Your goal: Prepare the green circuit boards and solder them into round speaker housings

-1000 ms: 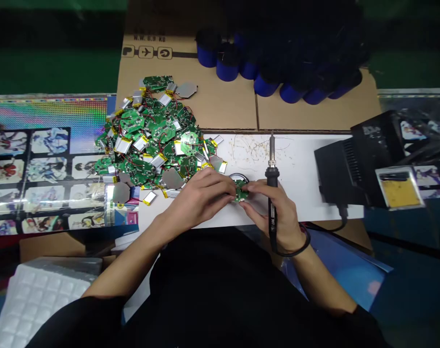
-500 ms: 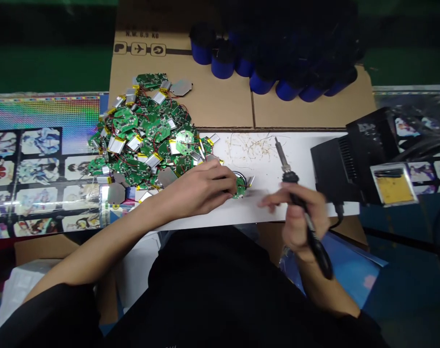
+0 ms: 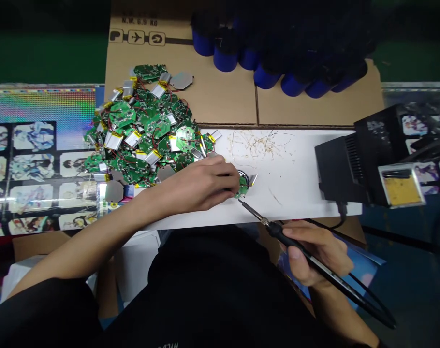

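Observation:
With its fingers curled, my left hand grips the edge of a small green circuit board on the white work surface. A dark ring or wire loop and a small silver battery cell show at the board's far side; the fingers hide its left part. My right hand is closed around the black handle of a soldering iron. The iron's tip points left, close to the board's near edge; I cannot tell whether it touches. Left of my left hand lies a heap of green circuit boards with battery cells and red wires.
Several blue cylinders with dark tops stand on cardboard at the back. Wire scraps and brown bits litter the white surface. At right sit a black box-shaped unit and a holder with a yellow sponge. Printed sheets lie left.
My right hand has moved down and slightly right, turning the soldering iron from pointing up to pointing left at the board. My left hand stays on the board. The view has shifted slightly.

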The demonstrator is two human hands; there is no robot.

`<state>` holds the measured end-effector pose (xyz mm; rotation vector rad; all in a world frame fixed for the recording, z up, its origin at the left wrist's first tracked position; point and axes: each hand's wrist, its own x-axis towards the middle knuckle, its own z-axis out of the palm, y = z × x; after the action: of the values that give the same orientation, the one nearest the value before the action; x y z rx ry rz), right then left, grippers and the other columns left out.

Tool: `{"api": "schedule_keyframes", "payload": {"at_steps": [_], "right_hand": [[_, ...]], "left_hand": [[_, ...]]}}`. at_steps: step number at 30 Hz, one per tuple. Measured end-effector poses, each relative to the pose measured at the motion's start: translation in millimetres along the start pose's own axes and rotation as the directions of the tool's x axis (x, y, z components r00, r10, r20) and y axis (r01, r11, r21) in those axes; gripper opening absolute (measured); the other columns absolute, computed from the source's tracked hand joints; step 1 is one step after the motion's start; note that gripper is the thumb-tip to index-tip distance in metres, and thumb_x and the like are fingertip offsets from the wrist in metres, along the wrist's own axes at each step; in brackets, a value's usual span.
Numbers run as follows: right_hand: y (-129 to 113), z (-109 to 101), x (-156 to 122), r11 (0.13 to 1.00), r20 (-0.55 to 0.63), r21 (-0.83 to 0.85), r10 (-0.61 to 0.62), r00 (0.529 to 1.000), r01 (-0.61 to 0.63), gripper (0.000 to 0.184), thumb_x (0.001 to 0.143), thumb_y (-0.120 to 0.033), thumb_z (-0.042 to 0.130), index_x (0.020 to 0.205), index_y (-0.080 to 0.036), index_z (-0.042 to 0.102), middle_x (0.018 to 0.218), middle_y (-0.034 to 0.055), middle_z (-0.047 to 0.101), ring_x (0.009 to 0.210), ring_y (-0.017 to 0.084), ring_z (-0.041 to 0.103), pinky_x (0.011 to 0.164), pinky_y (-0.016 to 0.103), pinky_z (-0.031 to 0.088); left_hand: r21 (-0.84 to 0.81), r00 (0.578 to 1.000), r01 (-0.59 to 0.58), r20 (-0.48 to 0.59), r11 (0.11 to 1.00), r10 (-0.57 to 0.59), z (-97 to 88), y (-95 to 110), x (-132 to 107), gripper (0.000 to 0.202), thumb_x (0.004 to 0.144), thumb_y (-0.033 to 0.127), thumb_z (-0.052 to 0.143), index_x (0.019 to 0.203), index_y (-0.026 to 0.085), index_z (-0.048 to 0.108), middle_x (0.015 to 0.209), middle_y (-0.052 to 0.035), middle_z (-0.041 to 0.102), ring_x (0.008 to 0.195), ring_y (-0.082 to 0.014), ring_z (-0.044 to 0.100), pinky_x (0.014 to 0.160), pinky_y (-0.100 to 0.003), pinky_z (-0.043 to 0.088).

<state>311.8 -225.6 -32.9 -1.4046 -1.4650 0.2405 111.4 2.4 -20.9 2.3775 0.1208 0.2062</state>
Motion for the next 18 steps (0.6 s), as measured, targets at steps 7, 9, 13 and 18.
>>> {"api": "schedule_keyframes", "payload": {"at_steps": [7, 9, 13, 18], "right_hand": [[4.2, 3.0, -1.0, 0.996, 0.027, -0.083, -0.040, 0.999, 0.042, 0.029, 0.081, -0.016, 0.070, 0.110, -0.019, 0.076, 0.076, 0.0043, 0.077, 0.061, 0.023, 0.076, 0.048, 0.033, 0.062], [4.2, 2.2, 0.6, 0.995, 0.043, -0.088, -0.048, 0.998, 0.051, 0.030, 0.081, -0.016, 0.070, 0.110, -0.020, 0.076, 0.075, 0.0042, 0.077, 0.060, 0.024, 0.075, 0.047, 0.033, 0.061], [4.8, 1.5, 2.7, 0.991, 0.075, -0.087, -0.094, 0.993, 0.101, 0.032, 0.080, -0.015, 0.068, 0.110, -0.019, 0.075, 0.074, 0.0040, 0.077, 0.059, 0.024, 0.075, 0.046, 0.033, 0.061], [4.7, -1.0, 0.9, 0.979, 0.125, -0.166, -0.097, 0.987, 0.117, 0.029, 0.082, -0.019, 0.069, 0.110, -0.025, 0.074, 0.078, 0.0022, 0.079, 0.061, 0.024, 0.076, 0.048, 0.034, 0.062]], "left_hand": [[0.033, 1.000, -0.002, 0.016, 0.999, 0.001, 0.0, -0.1, -0.2, 0.023, 0.108, 0.025, 0.048, 0.106, 0.021, 0.070, 0.113, -0.0096, 0.072, 0.099, -0.0239, 0.059, 0.098, -0.038, 0.045], [0.039, 1.000, -0.002, 0.020, 0.999, 0.001, -0.2, 0.4, 0.2, 0.023, 0.108, 0.025, 0.048, 0.106, 0.021, 0.070, 0.113, -0.0100, 0.072, 0.099, -0.0242, 0.059, 0.098, -0.039, 0.046], [0.063, 1.000, 0.000, 0.026, 0.998, -0.002, 0.0, 2.2, 1.5, 0.022, 0.107, 0.023, 0.048, 0.106, 0.020, 0.070, 0.112, -0.0102, 0.072, 0.098, -0.0245, 0.059, 0.097, -0.039, 0.046], [0.099, 1.000, 0.000, 0.022, 0.995, -0.002, 1.8, 3.4, 1.6, 0.021, 0.105, 0.021, 0.049, 0.105, 0.020, 0.070, 0.110, -0.0097, 0.072, 0.097, -0.0247, 0.058, 0.099, -0.040, 0.046]]}}
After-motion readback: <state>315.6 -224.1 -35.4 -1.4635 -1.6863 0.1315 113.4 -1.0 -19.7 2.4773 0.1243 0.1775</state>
